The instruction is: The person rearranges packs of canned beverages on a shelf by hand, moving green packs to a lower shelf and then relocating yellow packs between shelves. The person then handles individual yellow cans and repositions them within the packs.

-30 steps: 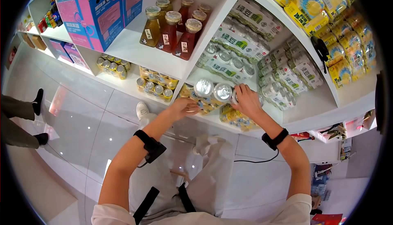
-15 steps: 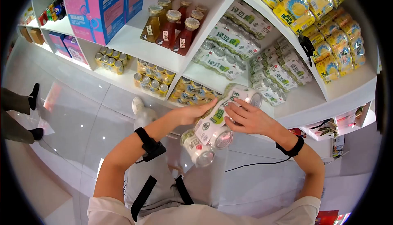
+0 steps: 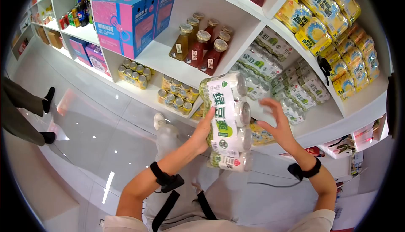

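Observation:
A shrink-wrapped pack of white and green drink cans (image 3: 222, 111) is held up in front of the shelf, its can ends facing right. My left hand (image 3: 202, 133) grips the pack's left side, thumb on the front and fingers hidden behind it. To the right of the pack, my right hand (image 3: 277, 122) is open, thumb and fingers spread, not touching the cans. Matching packs (image 3: 257, 65) are stacked in the shelf compartment beyond my right hand, with more leaning packs (image 3: 301, 86) beside them.
Yellow can packs (image 3: 312, 21) fill the upper right shelf. Glass bottles (image 3: 198, 46) and blue-pink boxes (image 3: 130, 19) stand on the middle shelf, above smaller can packs (image 3: 177, 95). Another person's legs (image 3: 25, 109) are at the left. A cable (image 3: 270, 184) trails from my right wrist.
My right hand has let go of the pack and moved off to its right. The pack has turned more upright in my left hand. The view has shifted.

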`<state>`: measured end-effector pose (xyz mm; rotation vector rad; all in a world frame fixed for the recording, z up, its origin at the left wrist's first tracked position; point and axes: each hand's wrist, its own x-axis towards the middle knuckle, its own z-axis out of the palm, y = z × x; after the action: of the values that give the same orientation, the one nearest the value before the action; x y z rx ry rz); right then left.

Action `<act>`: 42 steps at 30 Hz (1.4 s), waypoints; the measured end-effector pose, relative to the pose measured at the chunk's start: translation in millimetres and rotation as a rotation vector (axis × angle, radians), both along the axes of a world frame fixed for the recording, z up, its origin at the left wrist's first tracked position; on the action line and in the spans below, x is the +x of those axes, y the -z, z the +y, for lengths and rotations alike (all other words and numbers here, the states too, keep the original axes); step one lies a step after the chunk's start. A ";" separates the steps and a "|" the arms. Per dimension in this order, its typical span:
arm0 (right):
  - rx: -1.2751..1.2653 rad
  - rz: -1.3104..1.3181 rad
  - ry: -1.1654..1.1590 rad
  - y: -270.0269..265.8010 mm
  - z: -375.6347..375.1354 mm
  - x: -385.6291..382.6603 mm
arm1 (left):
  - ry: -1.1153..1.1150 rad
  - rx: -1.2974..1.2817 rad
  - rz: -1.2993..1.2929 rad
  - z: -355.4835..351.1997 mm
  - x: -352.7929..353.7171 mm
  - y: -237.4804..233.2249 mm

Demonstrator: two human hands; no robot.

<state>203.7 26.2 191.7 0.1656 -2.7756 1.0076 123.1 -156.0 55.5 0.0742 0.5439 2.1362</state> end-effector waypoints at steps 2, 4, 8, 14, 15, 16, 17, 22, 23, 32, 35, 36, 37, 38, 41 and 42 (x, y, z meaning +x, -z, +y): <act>-0.641 -0.401 0.113 6.4 -2.7 17.2 | -0.072 -0.019 -0.021 3.9 1.1 -3.2; -0.624 -0.479 0.103 18.9 -5.1 33.7 | -0.137 -0.038 -0.016 7.6 3.7 -11.6; -0.334 -0.431 0.136 27.2 -11.2 47.2 | -0.204 0.015 -0.011 22.7 6.9 -28.4; -0.350 -0.397 0.339 33.1 17.6 41.9 | -0.151 0.013 0.111 60.3 11.0 -6.9; -0.331 -0.403 0.330 32.5 27.4 42.0 | -0.135 0.026 0.127 66.3 9.9 -5.5; -0.311 -0.407 0.319 34.5 41.3 42.5 | -0.139 0.041 0.132 71.2 9.2 -6.8; -0.289 -0.407 0.307 37.8 56.0 41.7 | -0.114 -0.003 0.153 74.9 7.5 -6.1; 0.202 -0.447 0.278 44.6 122.1 32.1 | 0.171 0.095 0.078 117.4 -5.7 47.6; 0.335 -0.457 0.278 39.3 125.6 26.3 | 0.254 0.173 0.025 124.0 -7.6 56.3; 0.577 -0.336 0.118 71.1 178.2 -37.4 | 0.070 0.131 -0.178 174.7 -49.7 74.7; 0.550 -0.328 0.117 84.0 189.9 -58.3 | 0.087 0.117 -0.155 172.0 -64.6 65.9; 0.531 -0.335 0.115 85.6 189.2 -64.4 | 0.091 0.103 -0.134 170.6 -68.2 63.2; 0.514 -0.342 0.113 87.2 188.9 -69.8 | 0.095 0.090 -0.112 169.7 -71.2 59.9; 0.525 -0.340 0.110 88.9 189.3 -74.6 | 0.071 0.078 -0.121 169.8 -73.6 56.8; 0.511 -0.254 0.059 98.2 193.1 -86.2 | 0.011 0.072 -0.112 184.3 -85.3 80.3; 0.525 -0.266 0.063 101.5 194.8 -89.2 | 0.008 0.065 -0.135 186.6 -87.5 85.2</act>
<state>114.5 221.0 90.3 0.0119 -3.2064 0.2811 35.6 30.6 -29.7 -0.0322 0.3951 2.1334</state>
